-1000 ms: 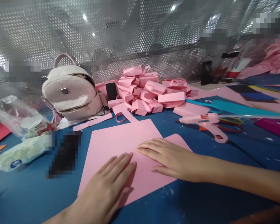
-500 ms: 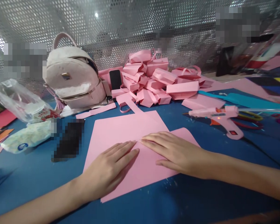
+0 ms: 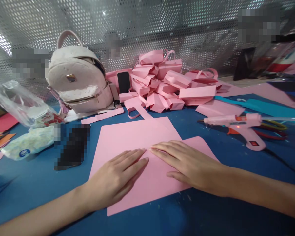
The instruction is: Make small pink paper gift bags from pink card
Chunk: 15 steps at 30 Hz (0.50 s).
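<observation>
Pink paper sheets [image 3: 127,137] lie on the blue table, one partly over another, with a rounded corner sticking out at the right. My left hand [image 3: 119,175] rests flat on the left part of the paper, fingers stretched towards the middle. From the right, my right hand [image 3: 186,164] lies flat on the same paper, its fingertips close to those of the left. Neither hand grips anything. A pink strip [image 3: 144,111] runs from the far edge of the paper towards a heap of folded pink paper pieces [image 3: 172,82].
A pink glue gun [image 3: 245,126] with a lit lamp lies at the right, scissors behind it. Farther off stand a pale backpack [image 3: 76,78] and a phone [image 3: 123,82]. At the left are a plastic bag [image 3: 27,105], a soft pack [image 3: 29,142] and a blurred-out dark object [image 3: 73,147].
The view has shifted slightly, so the glue gun and heap appear a little farther right. Both hands keep the same flat pose on the paper.
</observation>
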### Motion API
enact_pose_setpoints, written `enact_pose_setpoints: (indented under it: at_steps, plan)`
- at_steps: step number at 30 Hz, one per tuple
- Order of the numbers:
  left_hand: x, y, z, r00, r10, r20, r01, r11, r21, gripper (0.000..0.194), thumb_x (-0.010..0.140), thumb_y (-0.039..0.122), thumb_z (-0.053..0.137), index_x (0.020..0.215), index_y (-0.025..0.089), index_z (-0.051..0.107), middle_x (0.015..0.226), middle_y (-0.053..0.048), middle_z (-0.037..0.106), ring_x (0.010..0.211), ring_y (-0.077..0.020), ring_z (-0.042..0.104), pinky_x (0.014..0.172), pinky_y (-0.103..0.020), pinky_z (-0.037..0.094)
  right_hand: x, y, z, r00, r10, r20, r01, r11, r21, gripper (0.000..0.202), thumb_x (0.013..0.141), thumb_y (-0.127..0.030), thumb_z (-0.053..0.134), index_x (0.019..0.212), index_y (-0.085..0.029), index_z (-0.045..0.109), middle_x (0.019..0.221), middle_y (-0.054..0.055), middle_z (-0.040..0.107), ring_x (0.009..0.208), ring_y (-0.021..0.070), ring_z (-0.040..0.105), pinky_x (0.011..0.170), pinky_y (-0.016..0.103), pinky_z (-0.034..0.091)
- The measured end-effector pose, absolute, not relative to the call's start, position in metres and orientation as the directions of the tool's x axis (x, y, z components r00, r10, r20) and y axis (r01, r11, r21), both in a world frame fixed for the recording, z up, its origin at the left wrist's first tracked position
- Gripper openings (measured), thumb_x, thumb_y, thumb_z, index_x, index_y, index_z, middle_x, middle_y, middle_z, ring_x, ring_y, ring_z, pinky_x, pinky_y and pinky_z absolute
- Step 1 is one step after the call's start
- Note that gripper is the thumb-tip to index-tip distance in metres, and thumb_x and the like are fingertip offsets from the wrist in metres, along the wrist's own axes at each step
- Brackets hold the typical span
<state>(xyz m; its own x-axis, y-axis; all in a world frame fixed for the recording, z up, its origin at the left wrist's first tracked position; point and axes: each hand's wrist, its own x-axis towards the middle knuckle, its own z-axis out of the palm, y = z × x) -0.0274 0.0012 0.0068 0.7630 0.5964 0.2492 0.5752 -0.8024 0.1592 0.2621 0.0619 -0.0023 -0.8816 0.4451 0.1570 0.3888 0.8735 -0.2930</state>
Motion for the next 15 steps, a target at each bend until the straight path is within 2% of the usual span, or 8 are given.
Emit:
enact_pose_setpoints:
  at_steps: [5,15]
  plan:
    - [-0.0295,0.0020,0.0064,0.774,0.593,0.221,0.573,-0.805,0.152,0.047,0.104,0.015,0.037,0.150,0.010,0.040,0.156,-0.016,0.043,0.144,-0.0252,0.042,0.119,-0.045,0.040,0.2623,0.0601,-0.0028,-0.884,0.440,0.160,0.382,0.876,-0.295,0.061,0.103,-0.041,0.051,0.157,-0.019,0.033,0.156,0.012,0.045,0.143,0.0255,0.040,0.120,0.045,0.031]
    - [-0.0310,0.0017,0.0066,0.782,0.584,0.220,0.567,-0.812,0.139,0.047,0.103,0.014,0.040,0.150,0.010,0.041,0.156,-0.018,0.044,0.144,-0.0266,0.043,0.119,-0.046,0.040,0.2613,0.0580,-0.0023,-0.881,0.437,0.182,0.375,0.878,-0.297,0.060,0.102,-0.039,0.052,0.156,-0.018,0.034,0.154,0.013,0.047,0.142,0.0266,0.040,0.120,0.047,0.032]
